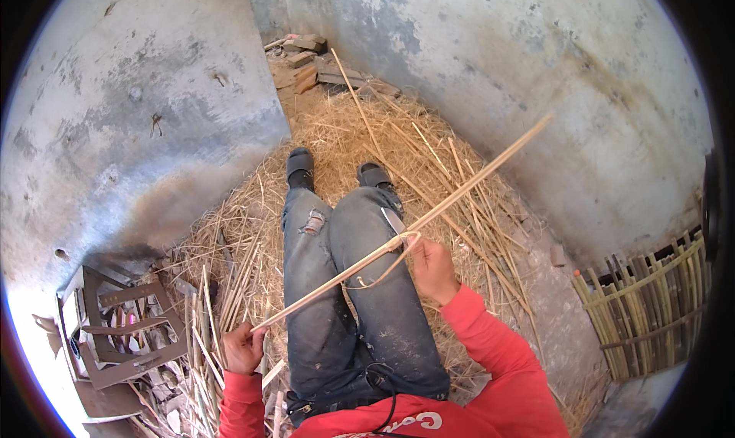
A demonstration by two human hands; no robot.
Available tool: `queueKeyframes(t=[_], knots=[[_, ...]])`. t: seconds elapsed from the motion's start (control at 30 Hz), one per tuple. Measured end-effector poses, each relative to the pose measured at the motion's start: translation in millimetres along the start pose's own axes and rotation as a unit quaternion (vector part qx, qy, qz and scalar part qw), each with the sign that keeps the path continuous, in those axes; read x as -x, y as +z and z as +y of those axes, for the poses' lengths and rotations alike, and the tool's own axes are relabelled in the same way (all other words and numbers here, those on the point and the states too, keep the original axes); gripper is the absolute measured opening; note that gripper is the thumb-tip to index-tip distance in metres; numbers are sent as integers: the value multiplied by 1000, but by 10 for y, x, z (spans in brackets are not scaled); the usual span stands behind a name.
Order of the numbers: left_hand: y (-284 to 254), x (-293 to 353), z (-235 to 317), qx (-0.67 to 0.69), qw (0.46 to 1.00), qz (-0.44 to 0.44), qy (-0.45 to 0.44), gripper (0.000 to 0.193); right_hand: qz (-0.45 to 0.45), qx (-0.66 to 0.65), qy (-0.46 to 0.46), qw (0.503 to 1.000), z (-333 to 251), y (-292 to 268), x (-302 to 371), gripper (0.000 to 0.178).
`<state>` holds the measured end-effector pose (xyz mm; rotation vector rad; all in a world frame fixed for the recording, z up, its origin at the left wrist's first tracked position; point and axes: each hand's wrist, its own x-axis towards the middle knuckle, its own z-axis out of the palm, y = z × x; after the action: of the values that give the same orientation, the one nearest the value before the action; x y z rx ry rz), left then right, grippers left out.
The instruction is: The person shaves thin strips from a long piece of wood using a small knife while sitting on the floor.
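A long pale bamboo strip (482, 173) slants across my thighs, from lower left to upper right. Its near end is pinched in my closed left hand (243, 348), beside my left thigh. Over my right thigh, my right hand (434, 271) is closed against the strip. A short grey knife blade (393, 220) sticks out beyond the strip, in line with that hand; the handle is hidden. From the same spot a thin curled sliver (392, 268) bends down below the strip, its hooked end hanging over my thigh.
Straw-like shavings (329, 132) and loose long strips (490, 246) cover the floor around my legs. A broken frame (130, 331) leans at the left. On the right stands a slatted bamboo basket (651, 308). Bricks (302, 55) lie at the back; worn walls (498, 55) enclose the corner.
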<state>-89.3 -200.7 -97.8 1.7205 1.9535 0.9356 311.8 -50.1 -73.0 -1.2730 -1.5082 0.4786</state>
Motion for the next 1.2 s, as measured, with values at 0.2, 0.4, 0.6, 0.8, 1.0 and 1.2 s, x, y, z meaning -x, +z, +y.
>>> queueKeyframes(t=[0.2, 0.4, 0.6, 0.8, 1.0, 1.2], knots=[[-36, 44, 64, -22, 998, -5, 62, 41, -285, -371, 448, 761, -183, -435, -332, 53], [-16, 62, 104, -64, 992, 32, 106, 42, -155, -207, 230, 938, -337, -474, -474, 45], [-46, 87, 46, -133, 977, 62, 157, 38, -160, 93, 30, 982, -656, -445, -503, 20], [-83, 108, 189, -115, 981, 40, 151, 38, -155, 235, -158, 946, -640, -470, -494, 12], [-80, 60, 242, -95, 985, 20, 144, 40, -287, 224, -255, 896, -451, -476, -642, 14], [-55, 53, 299, -45, 995, -45, 80, 48, -394, 52, -162, 903, -527, -476, -822, 17]])
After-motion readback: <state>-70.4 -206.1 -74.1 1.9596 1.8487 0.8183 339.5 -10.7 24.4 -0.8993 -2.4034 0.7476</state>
